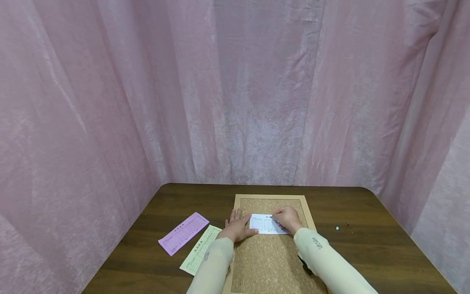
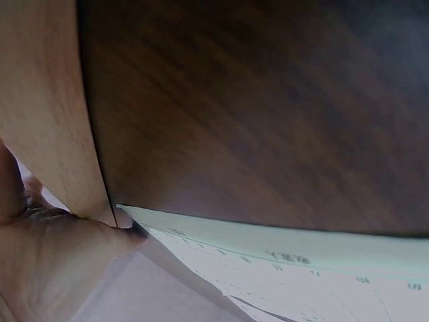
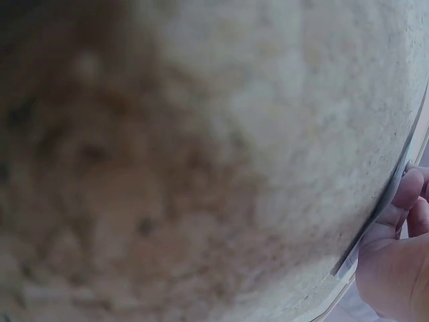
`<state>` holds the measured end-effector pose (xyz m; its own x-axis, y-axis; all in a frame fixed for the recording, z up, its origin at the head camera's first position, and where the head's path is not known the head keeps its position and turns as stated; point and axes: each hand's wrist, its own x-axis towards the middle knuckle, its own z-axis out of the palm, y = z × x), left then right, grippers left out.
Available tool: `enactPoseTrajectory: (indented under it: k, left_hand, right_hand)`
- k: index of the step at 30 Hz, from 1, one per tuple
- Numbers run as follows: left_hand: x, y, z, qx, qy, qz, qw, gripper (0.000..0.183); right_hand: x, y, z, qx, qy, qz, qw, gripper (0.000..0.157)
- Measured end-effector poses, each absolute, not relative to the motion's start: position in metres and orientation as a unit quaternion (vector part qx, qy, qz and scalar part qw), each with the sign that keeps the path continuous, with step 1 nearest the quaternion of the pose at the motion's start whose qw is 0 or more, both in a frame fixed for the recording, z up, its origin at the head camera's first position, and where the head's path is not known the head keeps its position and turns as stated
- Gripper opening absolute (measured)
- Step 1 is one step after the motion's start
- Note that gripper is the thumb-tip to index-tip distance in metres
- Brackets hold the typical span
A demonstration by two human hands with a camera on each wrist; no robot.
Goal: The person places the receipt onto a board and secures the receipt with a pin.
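Note:
A white printed form slip (image 1: 261, 224) lies across the upper part of a framed cork board (image 1: 271, 261). My left hand (image 1: 236, 229) rests on the board's left side with fingers spread, its thumb by the slip's lower left corner. At the slip's upper right, my right hand (image 1: 288, 219) has its thumb and fingers bent together over the paper. In the right wrist view, the right hand (image 3: 402, 248) pinches a small shiny pin (image 3: 407, 167), mostly hidden by the fingertips, at the paper's surface.
Left of the board lie a purple form slip (image 1: 184, 232) and a green form slip (image 1: 202, 250), the green one partly under my left forearm. On the right, a small pale blue piece (image 1: 337, 228) and tiny dark bits (image 1: 347, 223) lie on the brown table (image 1: 385, 253). Pink curtains surround it.

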<state>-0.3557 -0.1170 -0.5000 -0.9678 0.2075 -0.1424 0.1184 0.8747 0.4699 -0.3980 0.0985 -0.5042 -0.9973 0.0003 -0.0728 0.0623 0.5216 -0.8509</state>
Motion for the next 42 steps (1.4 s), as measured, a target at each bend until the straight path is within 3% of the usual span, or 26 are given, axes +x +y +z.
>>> enactPoseTrajectory:
  k: [15,26,42]
  left_hand:
    - [-0.353,-0.109,-0.499,0.091,0.962,0.240,0.096,0.077]
    - [-0.356,-0.113,-0.500,0.097,0.965,0.222,0.100,0.077]
    - [-0.357,-0.121,-0.492,0.118,0.967,0.205,0.090,0.075]
  right_hand:
    - [-0.389,0.102,-0.503,0.031,0.889,-0.457,-0.005,0.009]
    - [-0.387,0.112,-0.502,0.016,0.855,-0.517,0.025,0.019]
    - [-0.378,0.123,-0.493,-0.026,0.889,-0.457,0.004,0.017]
